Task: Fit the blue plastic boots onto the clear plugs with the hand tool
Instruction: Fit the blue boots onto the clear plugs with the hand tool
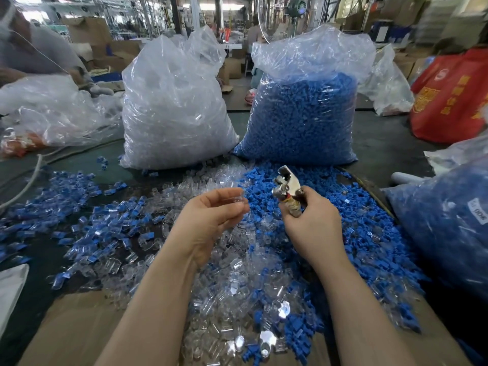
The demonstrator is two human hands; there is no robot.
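My left hand (pixel 211 215) is raised over the pile and pinches a clear plug (pixel 235 197) between thumb and fingertips. My right hand (pixel 310 220) grips the handle of a shiny metal hand tool (pixel 286 182), whose head points up and away. A gap separates the tool from the plug. Loose blue boots (pixel 298 178) lie in a heap under and behind the tool. Clear plugs (pixel 232 276) are heaped between my forearms. To the left lies a spread of plugs with blue boots on them (pixel 105 223).
A big bag of clear plugs (pixel 174 107) and a big bag of blue boots (pixel 303 114) stand at the back. Another bag of blue parts (pixel 446 228) sits at the right. Cardboard (pixel 79 334) lies at the near edge. A person sits at far left.
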